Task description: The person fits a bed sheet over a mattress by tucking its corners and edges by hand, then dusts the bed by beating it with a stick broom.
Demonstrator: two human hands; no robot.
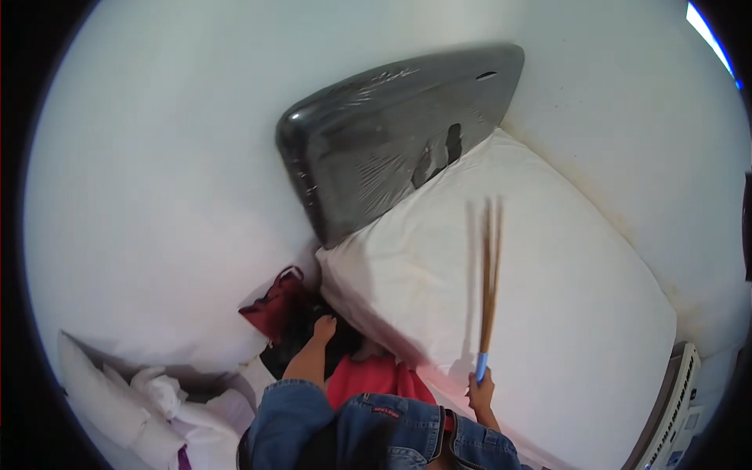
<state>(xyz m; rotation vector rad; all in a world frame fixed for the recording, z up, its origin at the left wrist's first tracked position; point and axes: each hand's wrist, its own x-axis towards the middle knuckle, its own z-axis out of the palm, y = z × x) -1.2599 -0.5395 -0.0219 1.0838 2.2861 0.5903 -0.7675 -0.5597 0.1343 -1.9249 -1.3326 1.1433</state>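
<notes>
1. The right hand (481, 389) gripped the blue handle (482, 365) of a stick broom (486, 313), which extended over the white bed (580, 313) toward its far side.
2. The left hand (325, 326) was beside the red bag (274, 313), near left; dark surroundings left its grip undetermined.
3. Torn plastic wrap (380, 176) covered the far headboard (337, 129); an over-long reach could have snagged the sticks (486, 258).
4. A slack grip could have dropped the broom.
</notes>
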